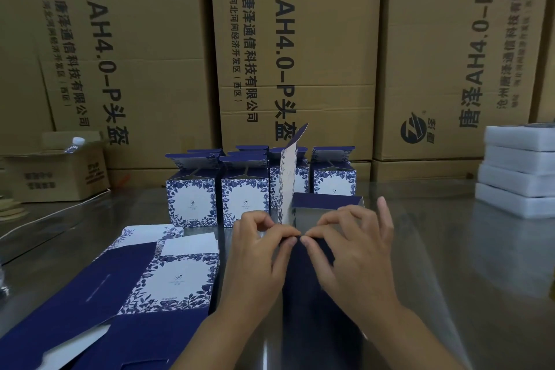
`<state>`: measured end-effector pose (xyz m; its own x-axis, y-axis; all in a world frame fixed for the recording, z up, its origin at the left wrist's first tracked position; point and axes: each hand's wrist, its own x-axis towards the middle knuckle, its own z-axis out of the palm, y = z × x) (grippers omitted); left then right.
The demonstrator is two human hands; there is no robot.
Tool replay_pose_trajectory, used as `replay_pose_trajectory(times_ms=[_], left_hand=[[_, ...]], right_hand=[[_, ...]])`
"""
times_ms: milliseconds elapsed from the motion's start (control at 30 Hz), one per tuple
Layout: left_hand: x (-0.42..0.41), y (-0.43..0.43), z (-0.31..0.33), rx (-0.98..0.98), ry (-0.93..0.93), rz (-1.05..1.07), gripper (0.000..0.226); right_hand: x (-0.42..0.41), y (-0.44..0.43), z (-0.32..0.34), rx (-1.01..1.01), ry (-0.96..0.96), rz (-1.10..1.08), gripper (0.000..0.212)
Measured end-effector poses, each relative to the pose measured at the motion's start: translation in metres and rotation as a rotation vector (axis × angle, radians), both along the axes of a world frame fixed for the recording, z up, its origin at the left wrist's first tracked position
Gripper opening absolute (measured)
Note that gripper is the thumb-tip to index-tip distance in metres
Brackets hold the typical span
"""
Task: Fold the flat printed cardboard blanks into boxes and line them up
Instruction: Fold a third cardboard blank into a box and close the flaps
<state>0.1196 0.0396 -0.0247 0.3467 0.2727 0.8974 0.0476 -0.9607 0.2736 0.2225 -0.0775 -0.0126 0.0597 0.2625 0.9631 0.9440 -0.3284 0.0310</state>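
Both forearms reach in from the bottom of the view and meet over a half-folded box [312, 249] that sits on the shiny metal table [450, 249] straight ahead of the person. The left hand [258, 252] is palm-down with knuckles raised, its thumb and forefinger pinched onto the near top edge of the box's dark navy panel. The right hand [351, 246] mirrors it, thumb and forefinger tip pinching the same edge so the two hands nearly touch, while its remaining fingers fan up and outward, loose and gripping nothing. One printed flap [288, 186] of this box stands upright just behind the left hand, and a navy flap [327, 200] lies across behind the right fingers; how the hidden panels underneath are folded is hard to make out.

A stack of flat blanks [144, 285] with blue floral print lies on the table to the left, just beside the left wrist. Further back, finished boxes [244, 189] stand lined up in rows with top flaps open. Large brown cartons [300, 54] wall off the far side, and white foam blocks [519, 177] are stacked at the right edge
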Motion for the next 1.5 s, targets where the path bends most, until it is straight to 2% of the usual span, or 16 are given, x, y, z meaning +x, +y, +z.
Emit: replay_pose_trajectory(times_ms=[133,233,433,500,600,700,967,1133,1300,1500], left_hand=[[-0.001,0.005,0.001,-0.017,-0.016,0.064,0.026],[-0.002,0.008,0.001,-0.048,-0.017,0.095,0.019],[-0.003,0.008,0.001,-0.006,-0.001,0.134,0.028],[-0.004,0.01,0.001,-0.001,0.007,0.148,0.023],[-0.005,0.016,0.0,-0.073,0.007,0.181,0.014],[-0.007,0.017,0.002,-0.157,-0.008,0.191,0.017],[-0.007,0.017,0.001,-0.197,-0.012,0.185,0.02],[-0.007,0.022,0.0,-0.348,-0.043,0.183,0.021],[-0.006,0.018,0.001,-0.418,-0.012,0.131,0.037],[-0.005,0.016,0.001,-0.5,-0.066,-0.006,0.03]], right_hand=[[0.003,-0.003,0.001,0.007,0.067,0.012,0.024],[0.003,-0.001,0.002,-0.003,0.101,0.038,0.027],[0.005,0.0,0.001,0.002,0.165,0.082,0.027],[0.005,0.0,0.001,0.012,0.169,0.091,0.025],[0.006,0.0,0.0,0.036,0.165,0.11,0.022],[0.006,0.001,0.0,0.055,0.152,0.124,0.022],[0.009,0.002,0.0,0.083,0.156,0.136,0.024],[0.011,0.002,0.0,0.134,0.16,0.151,0.024],[0.01,0.004,0.001,0.119,0.133,0.243,0.025],[0.006,0.0,0.003,0.131,0.157,0.342,0.021]])
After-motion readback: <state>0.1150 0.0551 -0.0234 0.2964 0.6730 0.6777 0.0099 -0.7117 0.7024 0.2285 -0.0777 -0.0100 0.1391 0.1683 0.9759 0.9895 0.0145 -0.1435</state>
